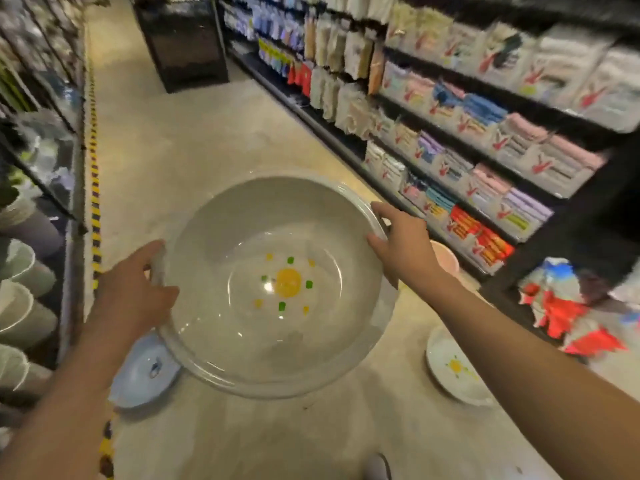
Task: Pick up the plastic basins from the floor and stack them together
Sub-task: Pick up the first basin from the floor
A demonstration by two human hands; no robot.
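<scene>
A large clear plastic basin [242, 216] with a yellow and green sticker at its bottom is held up above the floor in front of me. My left hand [133, 292] grips its left rim and my right hand [401, 244] grips its right rim. On the floor below lie a pale blue basin [142, 375] at the lower left, a white basin [453, 368] with a yellow mark at the right, and a pink basin [446, 258] partly hidden behind my right wrist.
I stand in a shop aisle with a concrete floor [194, 140]. Shelves of packed cloths [485, 133] line the right side, shelves with pots [20, 306] the left. A black display stand [187, 43] stands far ahead. Red and blue packages [568, 313] lie at the right.
</scene>
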